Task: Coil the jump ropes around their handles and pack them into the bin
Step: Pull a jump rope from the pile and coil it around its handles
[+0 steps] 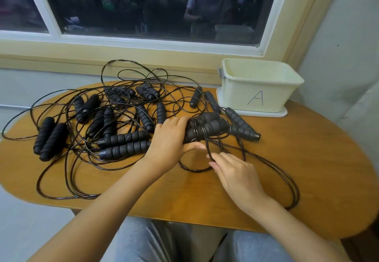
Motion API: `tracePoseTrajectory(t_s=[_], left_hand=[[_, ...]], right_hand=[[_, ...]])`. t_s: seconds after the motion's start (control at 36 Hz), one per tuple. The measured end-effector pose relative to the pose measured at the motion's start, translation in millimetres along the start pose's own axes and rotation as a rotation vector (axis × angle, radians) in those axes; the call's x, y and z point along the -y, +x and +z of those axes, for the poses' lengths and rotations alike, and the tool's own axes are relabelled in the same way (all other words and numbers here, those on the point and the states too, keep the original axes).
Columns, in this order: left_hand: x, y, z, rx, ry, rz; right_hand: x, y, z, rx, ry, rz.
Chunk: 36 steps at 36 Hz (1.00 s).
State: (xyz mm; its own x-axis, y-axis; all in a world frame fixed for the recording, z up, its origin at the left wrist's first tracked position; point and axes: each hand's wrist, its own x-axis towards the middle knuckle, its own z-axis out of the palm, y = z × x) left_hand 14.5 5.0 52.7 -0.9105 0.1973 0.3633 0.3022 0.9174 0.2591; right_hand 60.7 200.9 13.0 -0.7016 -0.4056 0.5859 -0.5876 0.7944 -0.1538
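Observation:
My left hand (171, 138) grips a pair of black foam handles (211, 126) held side by side, with a few turns of thin black rope wound round their near end. My right hand (233, 171) pinches that same rope (209, 148) just below the handles; the rest of it trails in long loops (295, 187) over the table's right front. A tangle of several other black jump ropes (114, 118) covers the left and middle of the table. The cream bin (256, 85), marked "A", stands at the back right and looks empty.
The oval wooden table (307, 159) ends close to my lap. The bin stands on a white lid (264, 114). A loose handle pair (242, 126) lies just right of the held one. A window sill and wall run behind the table.

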Motion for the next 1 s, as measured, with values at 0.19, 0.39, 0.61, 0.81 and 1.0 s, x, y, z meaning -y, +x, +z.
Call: tracePoseTrajectory(t_s=[0.19,0.39,0.61,0.81,1.0], left_hand=[[-4,-2,3,-0.007,-0.299,-0.023],[-12,-2,1,-0.053,-0.330,-0.032],[0,4,-9,-0.183,-0.267,0.035],[13,4,-3,-0.151,-0.313,0.029],[24,4,0,-0.158,-0.324,0.047]], right_hand=[[1,-5,16,0.029,0.000,-0.057],[0,-3,19,0.067,0.035,-0.055],[-32,-4,-6,0.451,0.579,0.301],[-75,7,-28,0.508,0.560,0.397],[-100,22,-44,0.612,0.712,0.454]])
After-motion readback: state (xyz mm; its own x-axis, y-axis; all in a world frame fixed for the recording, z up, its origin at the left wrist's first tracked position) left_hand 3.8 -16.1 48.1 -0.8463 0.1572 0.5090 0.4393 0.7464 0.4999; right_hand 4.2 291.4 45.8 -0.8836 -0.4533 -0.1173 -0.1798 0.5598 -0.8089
